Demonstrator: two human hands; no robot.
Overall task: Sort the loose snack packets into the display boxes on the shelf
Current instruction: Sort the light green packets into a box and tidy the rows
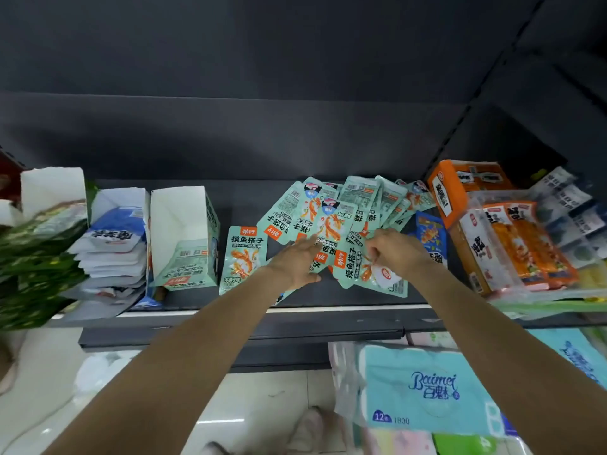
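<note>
Several loose mint-green snack packets lie spread in a fan across the dark shelf. One more green packet lies apart to their left. My left hand rests flat on the fan's near edge, fingers stretched out. My right hand pinches a green packet at the front of the pile. A white and green display box stands open at the left with a few green packets in its bottom. Beside it a blue and white display box holds a stack of white packets.
A blue packet lies right of the fan. Orange boxes and wrapped orange snack packs fill the right end of the shelf. Green bags crowd the far left. Tissue packs sit on the lower level.
</note>
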